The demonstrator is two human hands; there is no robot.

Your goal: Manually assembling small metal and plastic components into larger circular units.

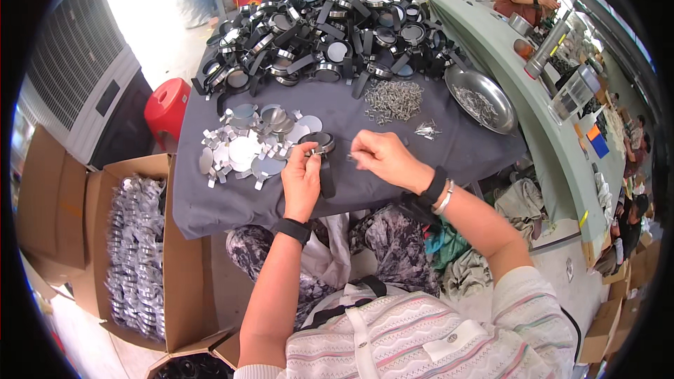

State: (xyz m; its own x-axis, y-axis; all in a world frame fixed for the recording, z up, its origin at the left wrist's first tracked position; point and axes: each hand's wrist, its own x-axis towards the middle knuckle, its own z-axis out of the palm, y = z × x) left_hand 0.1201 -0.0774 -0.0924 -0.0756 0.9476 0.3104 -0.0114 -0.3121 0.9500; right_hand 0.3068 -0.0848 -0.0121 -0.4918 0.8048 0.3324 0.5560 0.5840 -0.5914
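Note:
Over the near middle of the cloth-covered table, my left hand (302, 182) grips a round metal-rimmed part with a black handle (327, 180), which points down toward me. To its right, my right hand (385, 158) is closed in a pinch, apart from that part. A tiny silvery tip shows at its fingertips, too small to name. Left of my left hand lies a heap of flat metal discs with small tabs (244, 151). Beyond my right hand are a pile of small metal fittings (393, 102) and a few loose thin pins (427, 130).
Many black-handled round parts (330, 35) are heaped at the table's far side. A steel dish (507, 123) of small pins sits at the right. Left are a carton of wrapped parts (188, 267), a red stool (168, 104) and an air cooler (77, 56). People work beyond a green-topped table (491, 35).

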